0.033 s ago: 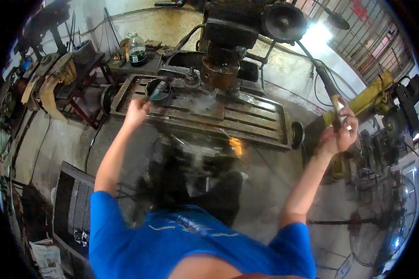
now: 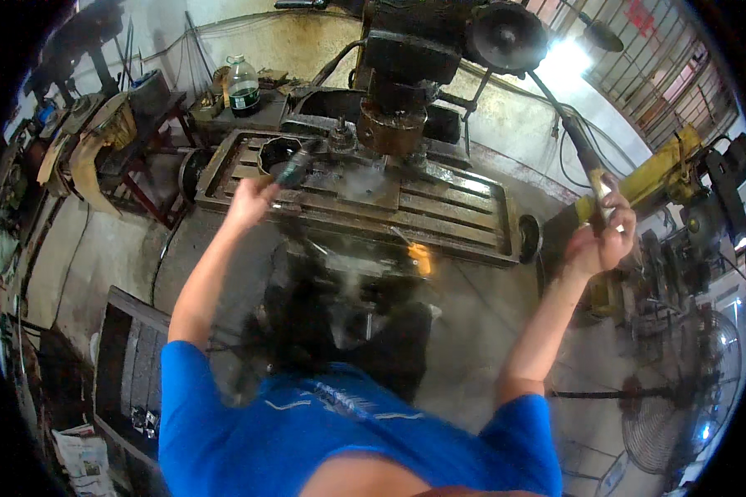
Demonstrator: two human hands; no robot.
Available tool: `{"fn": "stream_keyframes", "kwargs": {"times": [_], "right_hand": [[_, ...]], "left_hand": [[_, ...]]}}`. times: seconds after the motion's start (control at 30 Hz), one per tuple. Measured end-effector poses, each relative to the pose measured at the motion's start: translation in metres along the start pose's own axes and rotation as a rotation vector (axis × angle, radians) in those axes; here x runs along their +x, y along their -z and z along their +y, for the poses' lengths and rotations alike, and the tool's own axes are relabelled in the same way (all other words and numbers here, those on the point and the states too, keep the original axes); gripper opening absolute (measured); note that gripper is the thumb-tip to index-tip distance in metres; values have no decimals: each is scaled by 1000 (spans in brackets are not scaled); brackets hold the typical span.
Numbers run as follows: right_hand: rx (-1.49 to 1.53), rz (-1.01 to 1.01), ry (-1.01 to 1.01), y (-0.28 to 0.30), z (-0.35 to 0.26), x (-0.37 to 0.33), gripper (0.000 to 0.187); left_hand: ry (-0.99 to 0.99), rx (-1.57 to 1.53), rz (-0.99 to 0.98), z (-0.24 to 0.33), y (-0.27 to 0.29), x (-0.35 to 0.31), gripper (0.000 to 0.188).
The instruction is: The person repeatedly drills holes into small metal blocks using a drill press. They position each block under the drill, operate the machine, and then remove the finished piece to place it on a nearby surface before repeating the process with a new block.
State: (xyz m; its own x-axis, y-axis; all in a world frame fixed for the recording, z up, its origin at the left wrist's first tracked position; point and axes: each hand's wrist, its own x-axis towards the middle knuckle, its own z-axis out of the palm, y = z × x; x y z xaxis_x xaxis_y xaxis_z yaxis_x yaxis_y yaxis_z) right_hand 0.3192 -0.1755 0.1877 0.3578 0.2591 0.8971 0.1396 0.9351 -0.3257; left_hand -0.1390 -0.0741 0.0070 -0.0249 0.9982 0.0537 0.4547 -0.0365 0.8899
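My left hand (image 2: 254, 201) is closed round a short greenish-grey tool (image 2: 294, 168), blurred by motion; its exact kind does not show. The tool points up and right, beside a round dark container (image 2: 275, 152) on the slotted metal machine table (image 2: 456, 214). Off to the right, my right hand (image 2: 603, 243) grips the pale end of a long dark lever (image 2: 583, 142), which slopes down from the machine head (image 2: 412, 58). Below the head, a round rusty-brown spindle part (image 2: 391, 126) stands over the table. A whitish haze hangs near it.
An orange-handled tool (image 2: 419, 258) lies at the table's front edge. A clear bottle with dark liquid (image 2: 243, 88) stands behind left. A handwheel (image 2: 530, 240) projects from the table's right end. A wire-guarded fan (image 2: 680, 398) is at lower right, a metal tray (image 2: 128, 364) at lower left.
My left hand has shifted slightly right, carrying the tool from over the round container to its right side. My right hand stays on the lever, almost unmoved.
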Motion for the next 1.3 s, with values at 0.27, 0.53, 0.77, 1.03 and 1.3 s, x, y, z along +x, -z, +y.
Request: {"fn": "stream_keyframes", "kwargs": {"times": [0.27, 0.53, 0.77, 1.03, 1.3], "right_hand": [[-36, -88, 12, 10, 6, -2, 26], [-71, -43, 8, 7, 6, -11, 17], [-125, 14, -28, 5, 8, -21, 10], [-90, -11, -17, 13, 17, -34, 29], [-62, -59, -25, 21, 25, -45, 26]], "left_hand": [[-261, 96, -31, 21, -91, 52, 33], [-258, 33, -91, 22, -108, 66, 30], [12, -23, -330, 48, -76, 49, 29], [-119, 29, -267, 28, -62, 13, 26], [-170, 116, -193, 52, -60, -9, 30]]}}
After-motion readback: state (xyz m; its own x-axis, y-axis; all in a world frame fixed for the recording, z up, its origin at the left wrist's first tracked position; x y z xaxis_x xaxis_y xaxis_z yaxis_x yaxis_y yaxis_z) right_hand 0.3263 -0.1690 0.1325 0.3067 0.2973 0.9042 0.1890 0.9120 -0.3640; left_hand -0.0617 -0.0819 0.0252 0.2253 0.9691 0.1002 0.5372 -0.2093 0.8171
